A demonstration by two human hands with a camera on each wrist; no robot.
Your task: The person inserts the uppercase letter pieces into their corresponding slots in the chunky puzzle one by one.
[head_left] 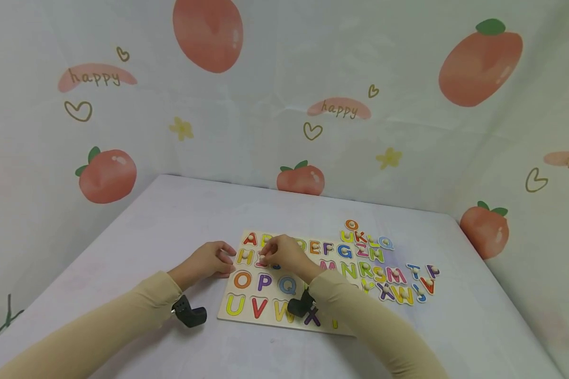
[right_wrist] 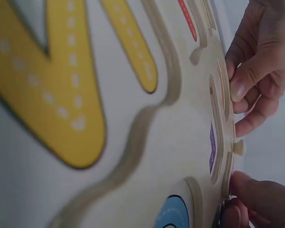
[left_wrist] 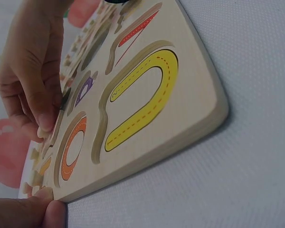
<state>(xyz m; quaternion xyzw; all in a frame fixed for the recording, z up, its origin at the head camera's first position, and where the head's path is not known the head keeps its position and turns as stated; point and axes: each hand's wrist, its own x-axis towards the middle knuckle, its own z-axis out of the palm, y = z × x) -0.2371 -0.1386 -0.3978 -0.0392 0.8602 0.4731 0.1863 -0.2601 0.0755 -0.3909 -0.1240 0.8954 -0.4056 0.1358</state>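
Note:
The wooden alphabet puzzle board (head_left: 275,322) lies flat on the table. My right hand (head_left: 284,255) is over its second row, thumb and fingertips pinching the knob of the pinkish-red letter I piece (head_left: 260,261) at its slot; the fingers hide part of it. In the left wrist view the same hand (left_wrist: 35,80) reaches down to a small wooden knob (left_wrist: 41,133). My left hand (head_left: 211,263) rests its thumb and fingertips against the board's left edge, beside the yellow letter H piece (head_left: 244,257). Knobbed pieces such as the red A (head_left: 249,239) sit in the top row.
Loose knobbed letters lie right of the board, including a pink M (head_left: 395,275), a yellow W (head_left: 403,295) and a purple P (head_left: 433,271). An orange O (head_left: 352,225) lies beyond the board's far edge. A printed curtain (head_left: 246,131) hangs behind the table.

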